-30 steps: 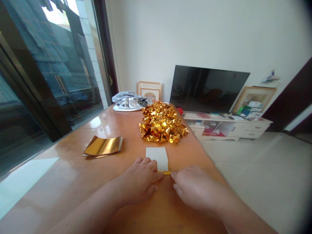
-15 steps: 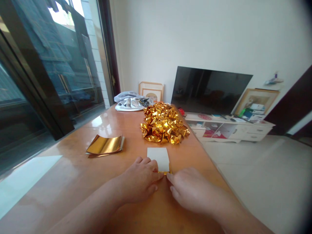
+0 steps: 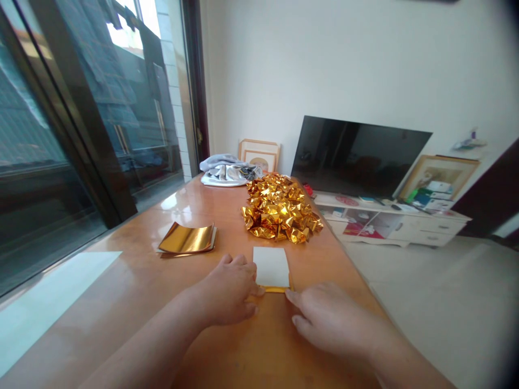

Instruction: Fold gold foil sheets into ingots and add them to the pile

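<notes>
A sheet of gold foil paper (image 3: 271,266) lies on the table with its pale back up. Its near edge is turned over into a narrow gold strip. My left hand (image 3: 231,289) is curled at the left side of the sheet, with fingertips on its left edge and the left end of the strip. At the strip's right end, my right hand (image 3: 330,316) presses down with the index fingertip, its thumb lower on the table side. Both hands hold the sheet against the wood; some curled fingers are hidden.
A stack of gold foil sheets (image 3: 187,239) lies to the left. Beyond the sheet is a heap of folded gold foil pieces (image 3: 281,208). Grey cloth (image 3: 227,170) sits at the wooden table's (image 3: 138,292) far end. A pale green sheet (image 3: 52,297) covers the left edge.
My fingertips have moved apart along the folded strip, left hand leftward and right hand rightward, so more gold shows between them. The whole view has shifted slightly.
</notes>
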`<state>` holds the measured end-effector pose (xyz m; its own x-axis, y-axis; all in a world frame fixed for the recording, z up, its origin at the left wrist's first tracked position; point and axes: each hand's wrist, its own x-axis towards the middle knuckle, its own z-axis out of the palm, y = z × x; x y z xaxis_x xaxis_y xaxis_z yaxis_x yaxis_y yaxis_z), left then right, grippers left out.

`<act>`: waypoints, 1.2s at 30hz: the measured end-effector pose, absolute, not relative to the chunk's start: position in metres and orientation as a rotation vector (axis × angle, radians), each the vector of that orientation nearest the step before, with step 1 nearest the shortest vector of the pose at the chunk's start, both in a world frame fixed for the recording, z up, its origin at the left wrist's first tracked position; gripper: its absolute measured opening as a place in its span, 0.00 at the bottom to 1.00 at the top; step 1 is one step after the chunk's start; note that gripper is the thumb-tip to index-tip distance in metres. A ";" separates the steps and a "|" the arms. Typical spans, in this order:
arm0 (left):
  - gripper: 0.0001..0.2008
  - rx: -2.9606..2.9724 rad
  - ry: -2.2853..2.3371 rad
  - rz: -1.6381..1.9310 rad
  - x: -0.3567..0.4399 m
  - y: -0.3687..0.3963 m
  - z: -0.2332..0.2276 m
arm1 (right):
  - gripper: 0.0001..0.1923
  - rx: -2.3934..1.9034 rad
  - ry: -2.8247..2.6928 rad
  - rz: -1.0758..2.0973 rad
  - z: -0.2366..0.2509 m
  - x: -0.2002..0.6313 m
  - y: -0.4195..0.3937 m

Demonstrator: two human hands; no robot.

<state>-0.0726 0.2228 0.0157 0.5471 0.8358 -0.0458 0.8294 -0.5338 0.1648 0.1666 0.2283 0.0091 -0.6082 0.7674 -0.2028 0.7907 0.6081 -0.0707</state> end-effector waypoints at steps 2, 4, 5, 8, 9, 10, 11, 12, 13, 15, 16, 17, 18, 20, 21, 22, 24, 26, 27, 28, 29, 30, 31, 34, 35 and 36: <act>0.11 2.576 1.472 0.061 -0.073 0.223 0.016 | 0.16 1.296 2.671 -0.228 0.010 0.166 0.229; 0.13 2.540 1.508 0.066 -0.074 0.223 0.016 | 0.17 1.284 2.656 -0.236 0.011 0.166 0.229; 0.13 2.528 1.509 0.063 -0.074 0.223 0.017 | 0.17 1.282 2.649 -0.243 0.011 0.166 0.229; 0.10 2.502 1.506 0.038 -0.077 0.223 0.020 | 0.18 1.285 2.639 -0.265 0.013 0.166 0.229; 0.10 2.492 1.514 0.030 -0.078 0.223 0.022 | 0.19 1.283 2.638 -0.271 0.013 0.166 0.229; 0.09 2.481 1.527 0.024 -0.079 0.223 0.023 | 0.19 1.282 2.638 -0.273 0.013 0.166 0.229; 0.09 2.472 1.540 0.021 -0.080 0.223 0.023 | 0.19 1.281 2.641 -0.273 0.012 0.166 0.229; 0.09 2.467 1.549 0.019 -0.081 0.224 0.024 | 0.20 1.281 2.646 -0.269 0.012 0.166 0.228; 0.09 2.465 1.555 0.018 -0.082 0.224 0.024 | 0.20 1.280 2.655 -0.264 0.011 0.167 0.228; 0.10 2.469 1.562 0.018 -0.084 0.225 0.023 | 0.19 1.273 2.676 -0.259 0.010 0.168 0.228; 0.10 2.468 1.569 0.016 -0.084 0.226 0.022 | 0.19 1.268 2.685 -0.258 0.009 0.168 0.228; 0.09 2.466 1.576 0.014 -0.085 0.226 0.022 | 0.18 1.265 2.693 -0.258 0.009 0.169 0.228; 0.09 2.463 1.583 0.010 -0.085 0.226 0.022 | 0.18 1.263 2.700 -0.258 0.009 0.169 0.228; 0.08 2.467 1.586 0.000 -0.085 0.226 0.023 | 0.17 1.262 2.712 -0.262 0.010 0.169 0.229; 0.08 2.473 1.583 -0.006 -0.085 0.225 0.023 | 0.17 1.261 2.718 -0.266 0.010 0.170 0.229; 0.08 2.479 1.580 -0.010 -0.085 0.225 0.024 | 0.17 1.259 2.723 -0.273 0.010 0.170 0.230; 0.09 2.485 1.579 -0.016 -0.085 0.224 0.026 | 0.16 1.265 2.724 -0.279 0.011 0.170 0.230; 0.10 2.492 1.580 -0.019 -0.085 0.223 0.027 | 0.15 1.274 2.724 -0.272 0.010 0.170 0.230; 0.11 2.501 1.578 -0.016 -0.085 0.223 0.027 | 0.15 1.276 2.727 -0.267 0.009 0.170 0.230; 0.12 2.511 1.571 -0.007 -0.086 0.224 0.026 | 0.14 1.279 2.730 -0.260 0.008 0.170 0.230; 0.13 2.522 1.558 0.006 -0.087 0.225 0.025 | 0.14 1.280 2.734 -0.256 0.007 0.170 0.231; 0.14 2.528 1.544 0.025 -0.087 0.226 0.023 | 0.14 1.282 2.739 -0.256 0.006 0.170 0.232; 0.15 2.527 1.532 0.045 -0.088 0.228 0.020 | 0.14 1.287 2.744 -0.258 0.006 0.170 0.233; 0.13 2.517 1.545 0.085 -0.088 0.234 0.013 | 0.14 1.303 2.782 -0.270 0.005 0.169 0.239; 0.13 2.514 1.564 0.095 -0.088 0.236 0.011 | 0.14 1.312 2.799 -0.273 0.005 0.169 0.241; 0.12 2.506 1.586 0.105 -0.088 0.238 0.009 | 0.14 1.330 2.812 -0.273 0.006 0.169 0.243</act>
